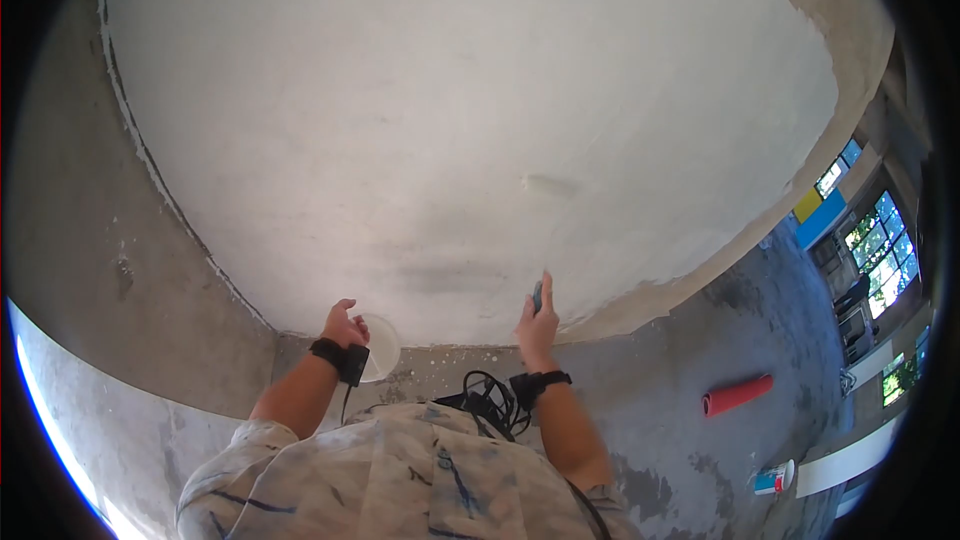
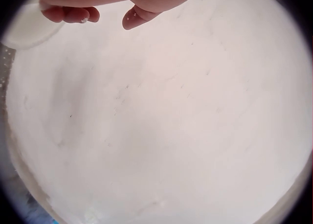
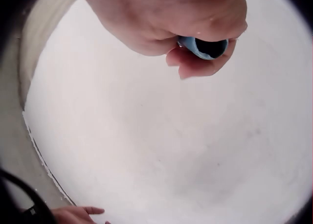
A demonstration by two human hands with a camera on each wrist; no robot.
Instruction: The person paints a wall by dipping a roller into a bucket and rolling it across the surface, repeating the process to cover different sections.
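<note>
I face a white plastered wall [image 1: 450,120]. My left hand [image 1: 345,325] is raised to the wall's lower edge and holds a round white dish [image 1: 382,347]. In the left wrist view the curled fingers [image 2: 68,12] lie over the rim of the dish [image 2: 24,33]. My right hand [image 1: 537,325] is up against the wall and grips a tool by its blue handle [image 1: 537,296]. The handle's butt end [image 3: 206,47] shows in the right wrist view; the tool's working end is hidden.
Bare grey wall [image 1: 90,240] borders the white area on the left and below. On the concrete floor to the right lie a red roller tube [image 1: 737,394] and a small can [image 1: 772,480]. Black cables [image 1: 487,400] hang at my chest. Windows [image 1: 880,250] stand far right.
</note>
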